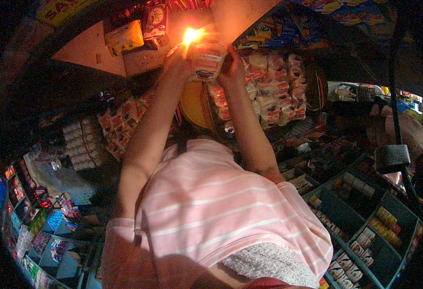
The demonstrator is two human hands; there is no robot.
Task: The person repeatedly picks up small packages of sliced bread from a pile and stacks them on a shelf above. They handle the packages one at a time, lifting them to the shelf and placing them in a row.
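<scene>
A white package (208,59) with red print and a dark picture is held up at arm's length between my two hands. My left hand (181,57) grips its left side, with the fingers partly lost in the glare of a bright orange light (191,36). At the package's right side is my right hand (232,68), its thumb and fingers curled against the edge. Just behind stands a cardboard box (146,59), open at the top, with a yellow packet (125,38) and a dark red packet (156,21) in it.
Wrapped white-and-red packs (278,88) are stacked to the right; similar packs (119,123) lie left. Egg trays (83,144) stand beside these. Divided shelves (57,253) hold small packets at lower left; another compartment rack (363,224) holds boxes at lower right. A yellow round object (196,104) sits below my hands.
</scene>
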